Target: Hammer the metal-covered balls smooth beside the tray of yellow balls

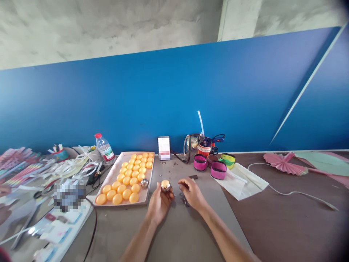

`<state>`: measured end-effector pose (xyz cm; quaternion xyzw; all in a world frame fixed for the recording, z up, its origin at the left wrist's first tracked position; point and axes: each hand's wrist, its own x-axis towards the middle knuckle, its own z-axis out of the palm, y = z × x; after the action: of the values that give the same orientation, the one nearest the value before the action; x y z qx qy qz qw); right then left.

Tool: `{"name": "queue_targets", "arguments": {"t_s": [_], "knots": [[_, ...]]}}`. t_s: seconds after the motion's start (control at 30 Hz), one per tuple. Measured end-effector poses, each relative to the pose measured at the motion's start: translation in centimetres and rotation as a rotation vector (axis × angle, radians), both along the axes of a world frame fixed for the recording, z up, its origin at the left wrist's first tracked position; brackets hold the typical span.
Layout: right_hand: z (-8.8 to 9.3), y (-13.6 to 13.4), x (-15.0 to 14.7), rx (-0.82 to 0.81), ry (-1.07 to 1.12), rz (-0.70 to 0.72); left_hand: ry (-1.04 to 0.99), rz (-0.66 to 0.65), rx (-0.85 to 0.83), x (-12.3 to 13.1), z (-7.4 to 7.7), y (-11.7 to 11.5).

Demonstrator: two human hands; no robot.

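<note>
My left hand (158,203) holds an orange ball (165,185) whose lower part is covered in shiny silver bits, with its orange top bare. Just to the right, apart from the ball, my right hand (191,193) has its thumb and fingertips drawn together; anything between them is too small to make out. Beneath that hand lies a small heap of dark, shiny pieces (185,201), partly hidden by it. A shallow white tray (121,204) on the left carries rows of plain orange balls (126,180) and one silver-covered ball (144,183).
Magenta wristbands (218,170) and a green-yellow one (228,160) sit near white paper (245,187). Behind them stands a cup (204,150) with tools and cords. A water bottle (105,148) is beyond the tray. Strips and cables clutter the left, where another person's hand (4,209) shows.
</note>
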<state>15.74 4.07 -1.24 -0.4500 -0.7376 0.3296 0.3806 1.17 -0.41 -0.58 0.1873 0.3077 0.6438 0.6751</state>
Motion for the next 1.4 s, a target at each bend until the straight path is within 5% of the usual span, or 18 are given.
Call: {"name": "queue_targets", "arguments": {"t_s": [0.17,0.3,0.57,1.23,1.4], "knots": [[0.5,-1.2,-0.3,0.137,-0.575,0.038,-0.083,-0.039,0.019,-0.8,0.2,0.0],[0.6,-1.6,-0.8,0.156,-0.743,0.099,-0.077,-0.039,0.006,-0.7,0.2,0.0],[-0.5,-0.6,-0.8,0.184,-0.745,0.126,-0.054,-0.032,-0.002,-0.6,-0.3,0.1],[0.4,-1.4,-1.6,0.248,-0.771,0.158,-0.072,-0.004,-0.008,-0.8,-0.2,0.1],[0.5,-1.4,-1.1,0.263,-0.607,0.112,-0.06,0.011,-0.024,-0.6,-0.2,0.2]]}}
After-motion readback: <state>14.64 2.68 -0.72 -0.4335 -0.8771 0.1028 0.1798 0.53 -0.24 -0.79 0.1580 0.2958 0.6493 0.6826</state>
